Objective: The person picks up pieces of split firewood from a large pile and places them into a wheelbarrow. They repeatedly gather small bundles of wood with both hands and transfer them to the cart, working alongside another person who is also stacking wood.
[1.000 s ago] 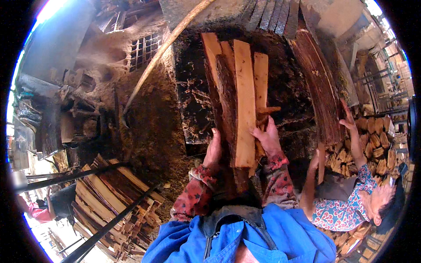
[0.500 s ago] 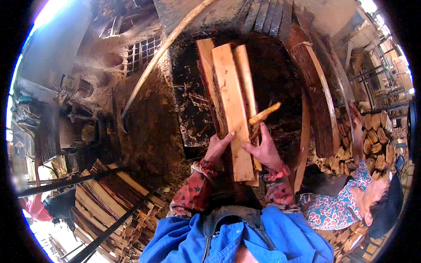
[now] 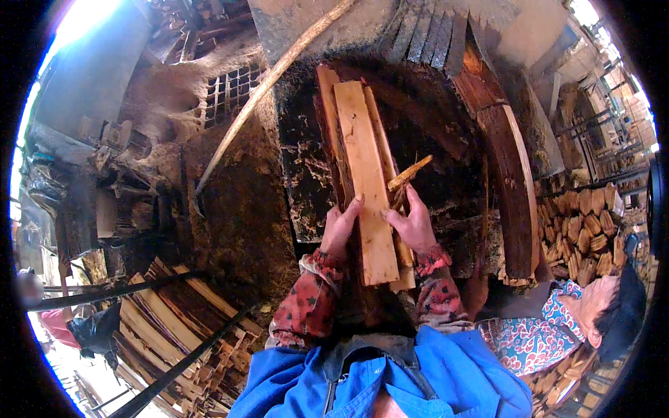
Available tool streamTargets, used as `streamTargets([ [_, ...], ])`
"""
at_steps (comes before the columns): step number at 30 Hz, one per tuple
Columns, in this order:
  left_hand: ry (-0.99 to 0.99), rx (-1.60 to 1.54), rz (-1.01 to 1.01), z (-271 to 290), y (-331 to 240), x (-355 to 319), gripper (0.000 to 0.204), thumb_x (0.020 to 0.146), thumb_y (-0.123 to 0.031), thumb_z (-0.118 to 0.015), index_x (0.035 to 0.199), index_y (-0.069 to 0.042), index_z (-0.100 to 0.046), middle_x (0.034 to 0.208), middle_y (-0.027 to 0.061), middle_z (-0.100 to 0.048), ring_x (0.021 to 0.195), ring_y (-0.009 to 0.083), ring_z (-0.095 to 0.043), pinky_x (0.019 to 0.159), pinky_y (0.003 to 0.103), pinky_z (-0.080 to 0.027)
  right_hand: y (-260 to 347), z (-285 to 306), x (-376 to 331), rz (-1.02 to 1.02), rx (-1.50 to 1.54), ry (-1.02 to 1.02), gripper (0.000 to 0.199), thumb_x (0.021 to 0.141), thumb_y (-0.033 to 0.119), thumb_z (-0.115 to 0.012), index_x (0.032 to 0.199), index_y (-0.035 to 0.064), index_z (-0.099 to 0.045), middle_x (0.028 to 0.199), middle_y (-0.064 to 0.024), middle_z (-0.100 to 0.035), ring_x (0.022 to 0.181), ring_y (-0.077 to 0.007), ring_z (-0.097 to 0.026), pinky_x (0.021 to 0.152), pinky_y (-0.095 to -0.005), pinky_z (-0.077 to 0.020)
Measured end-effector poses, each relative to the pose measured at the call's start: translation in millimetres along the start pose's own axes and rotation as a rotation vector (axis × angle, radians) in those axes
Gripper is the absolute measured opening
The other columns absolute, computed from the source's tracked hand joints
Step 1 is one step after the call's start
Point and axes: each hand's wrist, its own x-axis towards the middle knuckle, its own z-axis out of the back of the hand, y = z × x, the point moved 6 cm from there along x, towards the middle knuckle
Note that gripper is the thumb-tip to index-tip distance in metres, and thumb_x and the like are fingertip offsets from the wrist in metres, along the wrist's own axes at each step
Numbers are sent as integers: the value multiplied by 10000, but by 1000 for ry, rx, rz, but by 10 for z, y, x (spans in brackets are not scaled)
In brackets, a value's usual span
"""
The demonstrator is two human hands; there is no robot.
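Observation:
A bundle of rough wooden boards (image 3: 366, 160), pale and orange-brown with some bark edges, lies lengthwise in front of me over a dark, debris-strewn surface. My left hand (image 3: 340, 230) grips its left side, thumb on the top board. From the right, my right hand (image 3: 414, 226) clasps the bundle with its thumb on the top board's edge. A short yellowish stick (image 3: 410, 172) pokes out to the right just beyond the right fingers. Fingers beneath the bundle are hidden.
Long bark-edged slabs (image 3: 514, 188) stand to the right, beside a co-worker in a patterned sleeve (image 3: 533, 345). Split wood (image 3: 585, 230) is piled behind. A curved pole (image 3: 272, 80) crosses the far left. Stacked boards (image 3: 164, 306) sit behind dark bars (image 3: 188, 348) at lower left.
The bundle's top board has slid slightly toward me, still in both hands. At right, the co-worker's slab has shifted nearer and the arm beside it has dropped from sight.

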Motion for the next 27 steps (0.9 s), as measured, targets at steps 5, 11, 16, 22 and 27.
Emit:
streamTargets([
  [5, 76, -163, 36, -12, -269, 218, 630, 887, -453, -628, 1239, 57, -517, 1121, 132, -626, 923, 225, -639, 810, 362, -519, 75, -91, 393, 157, 22, 14, 577, 796, 109, -696, 1265, -97, -429, 1128, -156, -600, 1021, -192, -577, 906, -314, -458],
  [11, 204, -240, 152, 25, -566, 631, 585, 878, -461, -623, 1222, 7, -557, 1111, 135, -646, 939, 256, -644, 834, 379, -513, 108, -216, 1005, 241, -198, -74, 626, 775, 154, -708, 1296, -62, -436, 1168, -228, -533, 1103, -335, -533, 960, -360, -425],
  [16, 94, -66, 167, -32, -621, 666, 520, 826, -360, -717, 1156, 23, -596, 1025, 136, -672, 872, 248, -668, 766, 375, -538, -19, -139, 1196, 179, -379, -113, 584, 791, 180, -697, 1296, 0, -467, 1174, -259, -512, 1042, -378, -555, 893, -411, -473],
  [22, -7, 232, 21, 110, -550, 667, 422, 752, -218, -786, 1037, 60, -647, 941, 111, -689, 769, 222, -676, 686, 335, -543, -72, 42, 704, 306, -498, -192, 574, 807, 261, -711, 1221, -85, -517, 1218, -255, -511, 1138, -380, -512, 990, -395, -420],
  [27, 43, 334, -213, 230, -430, 847, 429, 763, -291, -777, 1027, 33, -684, 994, 70, -696, 801, 207, -664, 716, 339, -512, -272, 899, -253, 185, -862, -433, 605, 735, 289, -778, 1224, 23, -543, 1218, -207, -498, 1121, -387, -474, 947, -457, -419],
])
